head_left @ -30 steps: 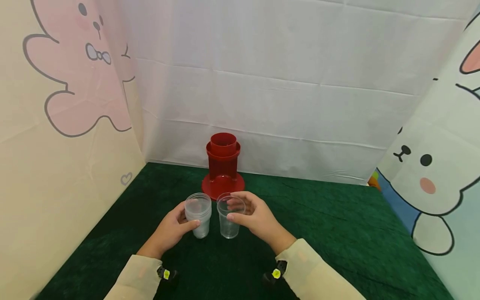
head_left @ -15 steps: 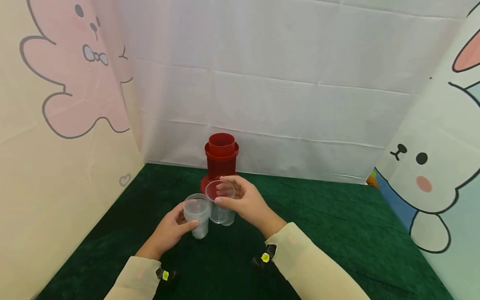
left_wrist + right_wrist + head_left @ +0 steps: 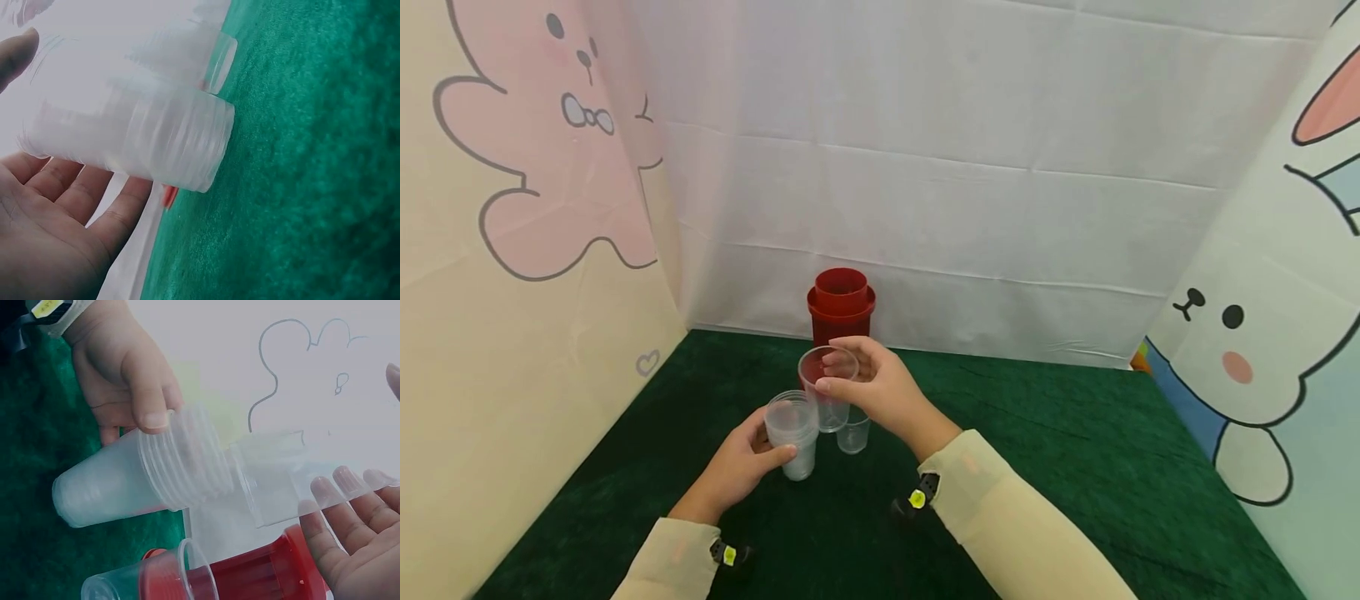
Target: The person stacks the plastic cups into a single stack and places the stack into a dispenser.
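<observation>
My left hand [image 3: 737, 467] holds a stack of nested clear plastic cups [image 3: 797, 450] upright, fingers behind it and thumb in front. In the left wrist view the stack's base [image 3: 187, 144] stands close over the green cloth. My right hand [image 3: 883, 392] grips a single clear plastic cup [image 3: 831, 410] between thumb and fingers near the rim. That cup is raised, its bottom close to the stack's rim in the right wrist view, where the stack's rims [image 3: 187, 462] face it. Another clear cup [image 3: 853, 437] stands on the cloth, partly hidden below the right hand.
Behind the cups stands a red cylinder [image 3: 841, 315] with a stepped, open top; its lower part is hidden by the right hand and cup. Green cloth [image 3: 1045, 475] covers the table. A white curtain [image 3: 940, 217] closes off the back, with printed cartoon sheets at both sides.
My right hand has lifted its cup up and to the left, toward the stack and red cylinder. Another cup has come into sight standing below it. The left hand keeps holding the stack.
</observation>
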Demonstrator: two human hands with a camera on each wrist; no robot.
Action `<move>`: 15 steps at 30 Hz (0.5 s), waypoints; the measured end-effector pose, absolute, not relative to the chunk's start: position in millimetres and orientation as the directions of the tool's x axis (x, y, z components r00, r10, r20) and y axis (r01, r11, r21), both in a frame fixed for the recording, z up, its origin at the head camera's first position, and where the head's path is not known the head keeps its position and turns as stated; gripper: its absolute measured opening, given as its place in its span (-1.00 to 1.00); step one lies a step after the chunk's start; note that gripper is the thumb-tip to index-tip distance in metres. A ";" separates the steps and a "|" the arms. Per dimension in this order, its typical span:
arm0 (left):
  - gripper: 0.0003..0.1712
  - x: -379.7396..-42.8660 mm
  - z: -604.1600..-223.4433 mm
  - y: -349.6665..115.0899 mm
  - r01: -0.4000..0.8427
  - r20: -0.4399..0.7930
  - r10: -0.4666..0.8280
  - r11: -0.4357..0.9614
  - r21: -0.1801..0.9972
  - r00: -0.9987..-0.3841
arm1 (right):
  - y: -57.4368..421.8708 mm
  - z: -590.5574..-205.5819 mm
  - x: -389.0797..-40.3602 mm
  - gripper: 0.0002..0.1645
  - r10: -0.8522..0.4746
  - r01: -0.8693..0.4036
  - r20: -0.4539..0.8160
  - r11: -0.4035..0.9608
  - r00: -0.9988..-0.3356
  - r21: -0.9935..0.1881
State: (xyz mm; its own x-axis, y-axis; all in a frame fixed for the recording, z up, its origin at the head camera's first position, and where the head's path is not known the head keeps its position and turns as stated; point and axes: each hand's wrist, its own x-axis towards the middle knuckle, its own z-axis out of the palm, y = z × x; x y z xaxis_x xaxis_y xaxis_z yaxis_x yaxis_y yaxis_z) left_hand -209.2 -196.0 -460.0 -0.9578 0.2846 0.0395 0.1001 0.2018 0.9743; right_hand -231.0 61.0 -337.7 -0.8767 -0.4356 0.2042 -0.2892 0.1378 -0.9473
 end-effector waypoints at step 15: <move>-0.15 -210.2 -457.6 -197.5 0.072 0.012 0.282 0.200 0.977 -0.959 | 40.0 -330.8 -235.7 -0.30 -0.427 -0.269 0.190 0.132 -0.884 -0.954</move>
